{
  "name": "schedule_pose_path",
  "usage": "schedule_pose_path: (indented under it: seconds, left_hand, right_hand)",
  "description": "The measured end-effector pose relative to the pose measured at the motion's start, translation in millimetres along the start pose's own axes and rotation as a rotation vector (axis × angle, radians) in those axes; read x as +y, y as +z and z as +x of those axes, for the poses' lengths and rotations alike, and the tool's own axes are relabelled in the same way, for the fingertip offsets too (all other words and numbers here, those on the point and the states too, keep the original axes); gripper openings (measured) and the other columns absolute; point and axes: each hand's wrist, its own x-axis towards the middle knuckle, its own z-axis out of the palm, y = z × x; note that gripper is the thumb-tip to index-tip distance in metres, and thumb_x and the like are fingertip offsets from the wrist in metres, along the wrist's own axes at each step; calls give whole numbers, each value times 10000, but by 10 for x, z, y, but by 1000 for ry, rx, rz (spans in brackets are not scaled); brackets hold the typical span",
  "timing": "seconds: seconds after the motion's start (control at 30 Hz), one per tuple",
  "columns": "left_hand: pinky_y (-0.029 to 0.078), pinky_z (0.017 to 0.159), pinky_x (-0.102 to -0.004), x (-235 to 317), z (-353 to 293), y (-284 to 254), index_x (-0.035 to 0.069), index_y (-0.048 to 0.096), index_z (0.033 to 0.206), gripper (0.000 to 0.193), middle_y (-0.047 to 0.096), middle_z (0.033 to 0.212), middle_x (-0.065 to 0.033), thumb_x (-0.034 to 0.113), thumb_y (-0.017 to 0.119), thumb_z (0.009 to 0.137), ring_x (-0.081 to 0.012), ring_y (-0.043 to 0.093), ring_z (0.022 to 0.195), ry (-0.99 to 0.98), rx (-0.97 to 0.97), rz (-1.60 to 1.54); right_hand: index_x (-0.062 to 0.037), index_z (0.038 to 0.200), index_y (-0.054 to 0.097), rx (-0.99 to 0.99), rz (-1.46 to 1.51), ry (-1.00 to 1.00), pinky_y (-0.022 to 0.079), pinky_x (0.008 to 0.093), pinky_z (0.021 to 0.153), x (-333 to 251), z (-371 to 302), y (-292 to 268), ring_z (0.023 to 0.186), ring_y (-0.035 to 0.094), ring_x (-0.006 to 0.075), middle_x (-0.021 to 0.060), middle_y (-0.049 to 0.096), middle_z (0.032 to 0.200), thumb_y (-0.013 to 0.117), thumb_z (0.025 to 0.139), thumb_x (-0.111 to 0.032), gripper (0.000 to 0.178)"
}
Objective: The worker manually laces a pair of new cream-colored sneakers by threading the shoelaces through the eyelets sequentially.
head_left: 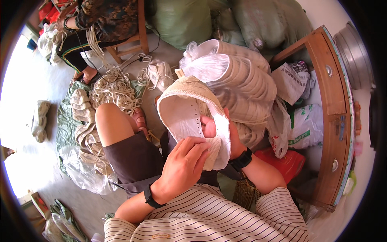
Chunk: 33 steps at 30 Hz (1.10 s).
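A beige canvas shoe upper point(195, 90) with white lining and a row of small eyelets is held up over my lap, its opening facing me. My right hand point(233, 131) grips its right side, with fingertips showing inside through the opening. My left hand point(187, 155) is closed, its fingers bent against the shoe's textured tongue point(215, 150) at the near end. Whether a lace or anything small sits between those fingertips is hidden.
Plastic-wrapped stacked beige shoe parts point(246, 80) stand just beyond. Tangled cream laces point(115, 90) lie on the floor ahead left, near a seated person point(107, 20). A wooden drawer cabinet point(328, 101) stands at right, and large green sacks point(181, 24) at the back.
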Motion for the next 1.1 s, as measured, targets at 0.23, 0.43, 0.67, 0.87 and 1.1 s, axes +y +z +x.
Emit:
schedule_pose_path:
  seconds: [0.23,0.43,0.67,0.87,1.1]
  left_hand:
    - [524,695,-360,27,-25,-20,19,649,1024,240,623,983,-122,12,705,791,-289,638,794,-90,69,107]
    - [527,654,-357,-61,80,-152,28,655,1046,217,635,964,-123,23,661,829,-305,646,720,-176,-69,42]
    - [524,635,-405,-149,280,-127,72,679,997,158,619,893,-105,90,668,841,-337,645,721,-212,-105,235]
    - [527,630,-413,-252,315,-100,81,674,949,107,595,855,-99,95,664,843,-326,643,706,-79,-163,267]
    - [521,668,-406,-295,234,-46,49,607,886,57,575,873,-106,66,646,849,-324,630,775,-111,-123,259]
  right_hand:
    - [4,1486,241,8,20,-23,376,354,1072,-9,-14,29,1276,480,239,157,443,1427,294,913,-750,949]
    - [-9,1511,188,33,-37,-41,325,383,1121,38,-3,70,1353,404,260,161,364,1494,296,907,-751,962]
    - [-14,1493,269,158,-185,-80,317,391,1129,59,-43,147,1349,409,239,144,414,1469,258,954,-695,869]
    - [-19,1498,267,163,-77,-43,312,391,1132,90,-84,16,1347,413,240,134,422,1465,253,968,-669,839]
    - [13,1509,206,146,-126,-66,296,393,1143,110,-4,48,1362,406,251,148,353,1512,265,940,-709,921]
